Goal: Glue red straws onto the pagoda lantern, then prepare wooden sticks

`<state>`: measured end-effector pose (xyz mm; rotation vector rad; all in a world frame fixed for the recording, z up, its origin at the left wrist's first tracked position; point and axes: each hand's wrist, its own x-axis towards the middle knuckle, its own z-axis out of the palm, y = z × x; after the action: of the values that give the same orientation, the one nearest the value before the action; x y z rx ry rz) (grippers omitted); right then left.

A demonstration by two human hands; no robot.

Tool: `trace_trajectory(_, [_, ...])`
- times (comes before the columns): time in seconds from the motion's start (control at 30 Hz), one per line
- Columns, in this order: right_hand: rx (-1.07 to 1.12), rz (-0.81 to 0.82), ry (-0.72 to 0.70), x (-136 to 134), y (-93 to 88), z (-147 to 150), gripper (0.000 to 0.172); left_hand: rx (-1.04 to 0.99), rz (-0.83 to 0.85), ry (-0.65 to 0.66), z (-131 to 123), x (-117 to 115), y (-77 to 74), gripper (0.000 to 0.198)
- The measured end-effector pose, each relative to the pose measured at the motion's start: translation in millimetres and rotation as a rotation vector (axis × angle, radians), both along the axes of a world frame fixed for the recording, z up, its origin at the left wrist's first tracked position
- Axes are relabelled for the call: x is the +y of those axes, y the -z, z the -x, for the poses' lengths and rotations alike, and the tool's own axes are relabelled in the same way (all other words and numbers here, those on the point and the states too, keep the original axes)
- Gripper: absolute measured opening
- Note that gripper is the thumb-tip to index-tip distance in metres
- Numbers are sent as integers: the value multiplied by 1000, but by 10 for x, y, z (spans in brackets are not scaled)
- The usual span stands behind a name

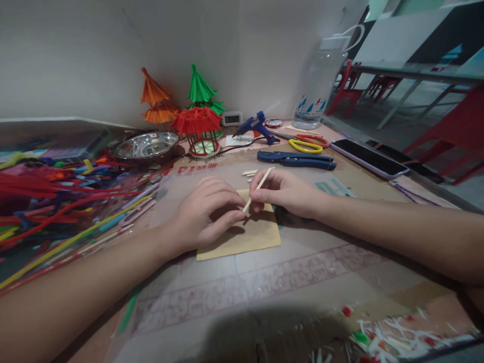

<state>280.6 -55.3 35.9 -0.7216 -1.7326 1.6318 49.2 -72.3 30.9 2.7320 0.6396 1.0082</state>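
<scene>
A short pale wooden stick [258,189] is held at a slant over a yellow sandpaper-like sheet [242,242]. My right hand [278,190] pinches it between thumb and fingers along its middle. At the stick's lower end, the thumb and forefinger of my left hand [207,212] close on the tip. Just behind my right hand lie a few more short wooden sticks [248,173], partly hidden by it.
Behind the hands are blue cutters [297,160], scissors [308,143], a blue glue gun [257,127] and a phone [368,158]. A metal bowl [145,145] and small pipe-cleaner pavilions [198,123] stand back left. Pipe cleaners [56,196] crowd the left; scraps [393,338] lie front right.
</scene>
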Motion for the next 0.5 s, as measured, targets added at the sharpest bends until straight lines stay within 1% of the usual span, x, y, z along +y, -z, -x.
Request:
trace_trajectory(0.17, [0,-7,20,6,3,3,39,-54,-44,-19,-18,3,24,10])
trace_trajectory(0.5, [-10,-14,44,-9,-11,9,37,-27,-76,-15,5,7,27,7])
